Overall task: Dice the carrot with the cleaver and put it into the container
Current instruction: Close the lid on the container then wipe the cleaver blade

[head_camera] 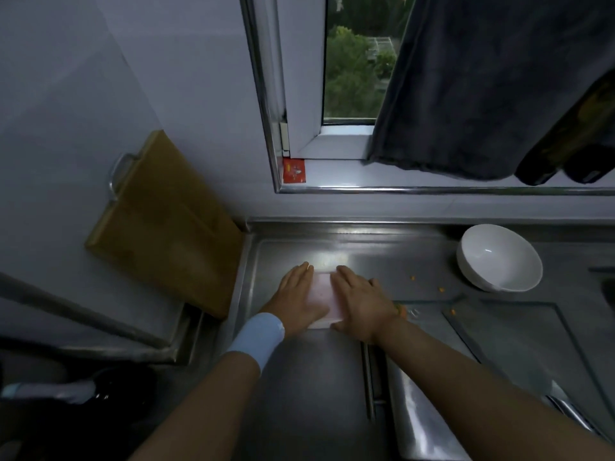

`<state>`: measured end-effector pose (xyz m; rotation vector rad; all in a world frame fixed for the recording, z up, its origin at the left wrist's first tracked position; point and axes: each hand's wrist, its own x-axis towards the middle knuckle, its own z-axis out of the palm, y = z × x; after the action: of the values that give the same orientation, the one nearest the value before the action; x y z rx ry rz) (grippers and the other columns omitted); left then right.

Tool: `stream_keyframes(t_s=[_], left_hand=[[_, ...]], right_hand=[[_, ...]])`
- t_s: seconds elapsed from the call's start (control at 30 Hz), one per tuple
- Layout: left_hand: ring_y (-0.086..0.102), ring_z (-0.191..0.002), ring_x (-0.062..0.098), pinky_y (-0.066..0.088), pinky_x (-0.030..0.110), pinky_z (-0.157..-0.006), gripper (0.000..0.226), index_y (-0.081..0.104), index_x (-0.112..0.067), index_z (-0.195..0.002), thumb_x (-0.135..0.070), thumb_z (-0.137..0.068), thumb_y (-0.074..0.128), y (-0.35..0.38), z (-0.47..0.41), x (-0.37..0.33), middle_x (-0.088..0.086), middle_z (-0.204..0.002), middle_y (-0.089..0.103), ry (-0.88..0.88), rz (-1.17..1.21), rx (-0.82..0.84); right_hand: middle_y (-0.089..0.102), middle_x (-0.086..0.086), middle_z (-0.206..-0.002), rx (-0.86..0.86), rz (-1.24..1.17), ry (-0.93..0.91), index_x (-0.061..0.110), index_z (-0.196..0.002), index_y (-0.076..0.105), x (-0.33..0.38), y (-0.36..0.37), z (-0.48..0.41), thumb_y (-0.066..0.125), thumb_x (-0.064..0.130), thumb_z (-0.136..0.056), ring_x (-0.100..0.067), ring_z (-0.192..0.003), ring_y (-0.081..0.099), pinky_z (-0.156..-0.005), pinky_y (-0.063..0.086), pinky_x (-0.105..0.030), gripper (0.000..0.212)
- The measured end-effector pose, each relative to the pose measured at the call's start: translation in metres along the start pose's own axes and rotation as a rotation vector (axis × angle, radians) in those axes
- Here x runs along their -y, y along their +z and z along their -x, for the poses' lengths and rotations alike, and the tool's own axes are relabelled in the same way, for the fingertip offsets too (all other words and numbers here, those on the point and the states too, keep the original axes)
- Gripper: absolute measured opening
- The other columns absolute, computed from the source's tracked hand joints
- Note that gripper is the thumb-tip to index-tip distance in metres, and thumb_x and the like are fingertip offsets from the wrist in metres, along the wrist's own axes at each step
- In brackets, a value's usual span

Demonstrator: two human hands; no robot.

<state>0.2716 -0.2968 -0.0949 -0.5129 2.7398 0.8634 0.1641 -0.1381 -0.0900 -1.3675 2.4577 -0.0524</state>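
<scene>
Two hands press flat on a pale pink pad (320, 291) on the steel surface (382, 247): left hand (298, 299) on its left part, right hand (364, 299) on its right. All fingers (347, 276) lie straight, gripping nothing. Small orange carrot bits (412, 278) lie scattered on the surface between the right hand and the white bowl (499, 257). A wooden board (159, 224) leans against the left wall

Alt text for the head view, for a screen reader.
The left hand and right hand lie flat on a pale pink rectangular item on a steel counter. A white bowl sits to the right with orange bits scattered near it; a wooden board leans on the left wall.
</scene>
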Motion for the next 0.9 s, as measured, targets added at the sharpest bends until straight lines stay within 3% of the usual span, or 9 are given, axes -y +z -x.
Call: stream_keyframes(t_s=[0.1, 0.2, 0.33, 0.4, 0.47, 0.57, 0.67, 0.8, 0.9], left_hand=[[0.017, -0.143, 0.013, 0.018, 0.030, -0.115, 0.054, 0.020, -0.022, -0.151, -0.037, -0.102, 0.035, -0.007, -0.030, -0.007, -0.005, -0.158, 0.016, -0.084, 0.199, -0.151], [0.035, -0.132, 0.014, 0.029, 0.027, -0.108, 0.041, 0.036, -0.025, -0.144, -0.031, -0.103, 0.031, 0.000, -0.052, -0.007, -0.004, -0.148, 0.033, -0.146, 0.295, -0.227], [0.050, -0.111, 0.011, 0.039, 0.023, -0.095, 0.027, 0.053, -0.027, -0.121, -0.027, -0.103, 0.033, 0.015, -0.070, -0.003, -0.007, -0.122, 0.052, -0.153, 0.339, -0.380], [0.050, -0.107, 0.012, 0.042, 0.028, -0.094, 0.025, 0.054, -0.028, -0.116, -0.028, -0.102, 0.033, 0.018, -0.077, -0.001, -0.007, -0.115, 0.051, -0.160, 0.318, -0.420], [0.046, -0.113, 0.017, 0.041, 0.033, -0.096, 0.027, 0.053, -0.026, -0.122, -0.031, -0.101, 0.035, 0.016, -0.086, -0.002, -0.004, -0.122, 0.048, -0.189, 0.235, -0.476], [0.048, -0.113, 0.024, 0.043, 0.038, -0.092, 0.032, 0.052, -0.020, -0.124, -0.034, -0.096, 0.044, 0.002, -0.107, -0.013, 0.004, -0.127, 0.047, -0.366, 0.178, -0.583], [0.054, -0.101, 0.026, 0.044, 0.033, -0.082, 0.023, 0.056, -0.019, -0.110, -0.029, -0.090, 0.051, -0.005, -0.118, -0.028, 0.005, -0.117, 0.052, -0.546, 0.435, -0.524], [0.057, -0.098, 0.016, 0.048, 0.030, -0.084, 0.031, 0.055, -0.024, -0.118, -0.024, -0.088, 0.060, 0.011, -0.115, -0.036, -0.005, -0.114, 0.058, -0.460, 0.725, -0.501], [0.059, -0.098, 0.013, 0.044, 0.023, -0.081, 0.035, 0.057, -0.023, -0.121, -0.023, -0.088, 0.065, 0.008, -0.125, -0.039, -0.007, -0.109, 0.062, -0.422, 0.828, -0.508]], right_hand=[[0.015, -0.005, -0.158, -0.046, -0.038, -0.009, 0.018, -0.150, 0.019, -0.018, -0.008, -0.021, 0.076, 0.058, -0.069, -0.025, -0.139, 0.033, -0.106, 0.030, -0.041, 0.107], [0.019, -0.005, -0.158, 0.051, -0.237, 0.016, 0.018, -0.157, 0.005, -0.032, -0.013, -0.038, 0.067, 0.070, -0.071, -0.025, -0.143, 0.026, -0.113, 0.025, -0.042, 0.118], [0.033, -0.005, -0.155, -0.019, -0.404, 0.079, 0.024, -0.156, 0.014, -0.042, -0.001, -0.056, 0.041, 0.059, -0.098, -0.024, -0.140, 0.033, -0.114, 0.024, -0.039, 0.072], [0.039, -0.004, -0.150, -0.074, -0.369, 0.072, 0.024, -0.153, 0.023, -0.045, 0.003, -0.061, 0.038, 0.057, -0.099, -0.022, -0.136, 0.037, -0.112, 0.026, -0.039, 0.064], [0.043, -0.005, -0.145, -0.140, -0.296, 0.094, 0.022, -0.150, 0.029, -0.049, 0.004, -0.069, 0.034, 0.064, -0.095, -0.024, -0.130, 0.042, -0.107, 0.032, -0.039, 0.069], [0.043, -0.011, -0.140, -0.232, -0.397, 0.347, 0.019, -0.148, 0.032, -0.054, -0.004, -0.081, 0.038, 0.065, -0.092, -0.033, -0.120, 0.052, -0.097, 0.046, -0.043, 0.072], [0.048, -0.015, -0.135, -0.209, -0.560, 0.593, 0.014, -0.137, 0.043, -0.066, -0.009, -0.093, 0.046, 0.056, -0.097, -0.039, -0.116, 0.055, -0.094, 0.047, -0.044, 0.058], [0.064, -0.017, -0.110, -0.271, -0.665, 0.608, 0.010, -0.104, 0.059, -0.084, -0.003, -0.102, 0.046, 0.040, -0.100, -0.035, -0.099, 0.060, -0.075, 0.040, -0.034, 0.033], [0.068, -0.017, -0.102, -0.317, -0.694, 0.584, 0.009, -0.096, 0.062, -0.099, -0.010, -0.102, 0.050, 0.035, -0.101, -0.035, -0.096, 0.061, -0.070, 0.033, -0.031, 0.029]])
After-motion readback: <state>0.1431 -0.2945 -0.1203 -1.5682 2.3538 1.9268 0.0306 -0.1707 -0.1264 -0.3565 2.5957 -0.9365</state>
